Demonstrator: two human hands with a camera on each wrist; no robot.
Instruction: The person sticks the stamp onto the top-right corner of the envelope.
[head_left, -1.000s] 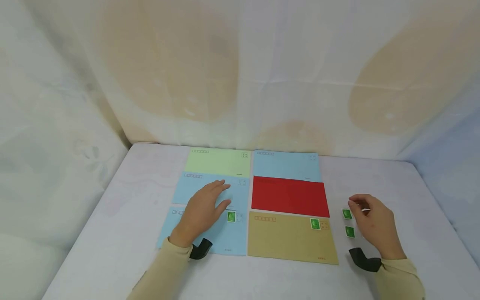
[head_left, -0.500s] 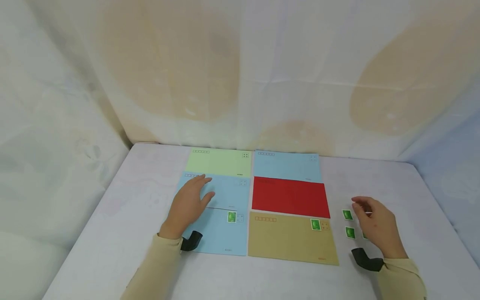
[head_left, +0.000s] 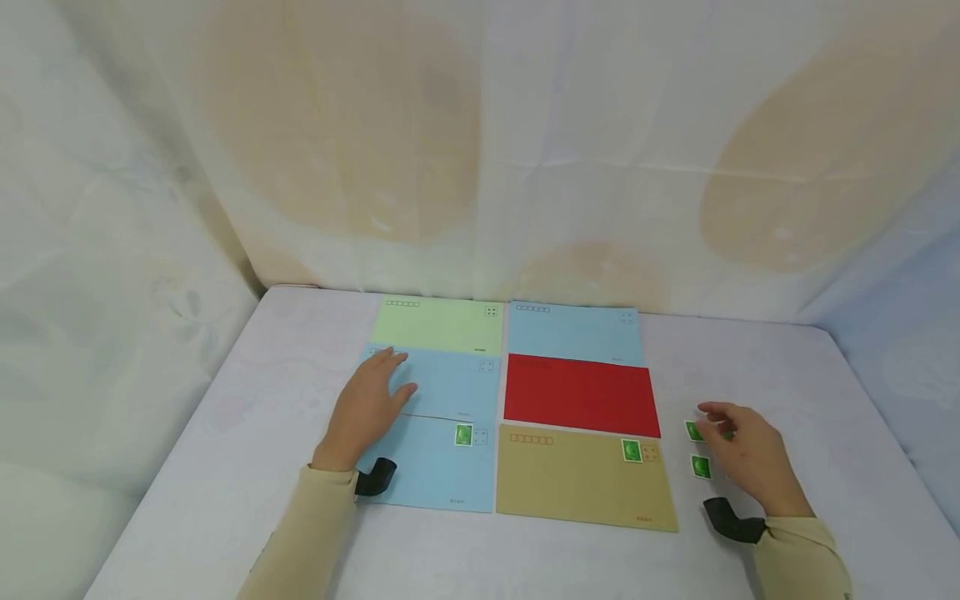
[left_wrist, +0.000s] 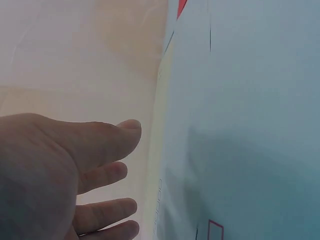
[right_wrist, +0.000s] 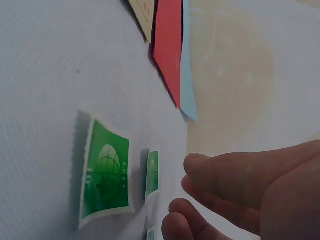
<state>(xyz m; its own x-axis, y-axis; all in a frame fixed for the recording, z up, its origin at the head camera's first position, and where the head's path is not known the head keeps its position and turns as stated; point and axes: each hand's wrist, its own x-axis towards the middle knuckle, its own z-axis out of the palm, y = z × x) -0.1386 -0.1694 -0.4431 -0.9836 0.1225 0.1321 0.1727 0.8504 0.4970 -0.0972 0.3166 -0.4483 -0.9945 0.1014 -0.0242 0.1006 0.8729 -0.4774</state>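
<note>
White-cloth tabletop [head_left: 585, 562], small green white-edged paper stamps [head_left: 701, 467] just R of the tan paper envelope [head_left: 585, 483]. R hand [head_left: 745, 457] above 'em, fingers loosely bent, nothing pinched afaict. Tip: nail under a bowed edge, no creasing. L hand [head_left: 362, 410], fingers spread, over light-blue paper env. [head_left: 450, 383]

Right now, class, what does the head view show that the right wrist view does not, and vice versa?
Only the head view shows the left hand and the green envelope. Only the right wrist view shows lettering on the nearest stamp. Both share the right hand, loose stamps, the red envelope and the tan envelope, the envelopes only partly in the wrist view.
</note>
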